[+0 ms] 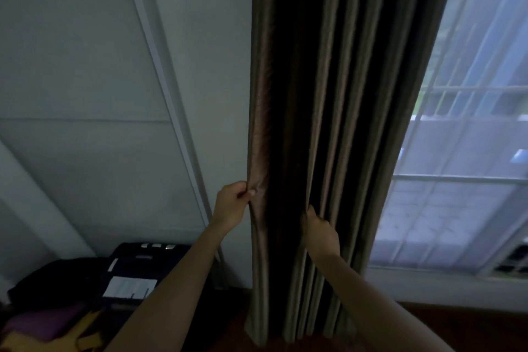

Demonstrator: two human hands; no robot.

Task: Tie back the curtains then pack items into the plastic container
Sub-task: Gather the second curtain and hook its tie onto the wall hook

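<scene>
Two bare forearms reach forward from the lower edge of the view. The left hand (232, 203) pinches the outer left edge of the curtain (337, 123), thumb and fingers curled on a fold. The right hand (321, 233) reaches into the pleats further right; its fingers are hidden among the folds, so it appears to grip one, though the dim light leaves this uncertain. The curtain hangs gathered in a narrow column between the wall (85, 66) and the window (471, 180), whose pane is already uncovered to the right. No tie-back cord shows, nor any plastic container; dark bags and folded cloth (85, 294) lie at lower left beneath the wall. Judged step: bunching the fabric before tying. To do it well, both hands should draw the outer edges together at one height, compress the pleats evenly, and keep the bundle firmly held until a tie can be passed round it.
</scene>
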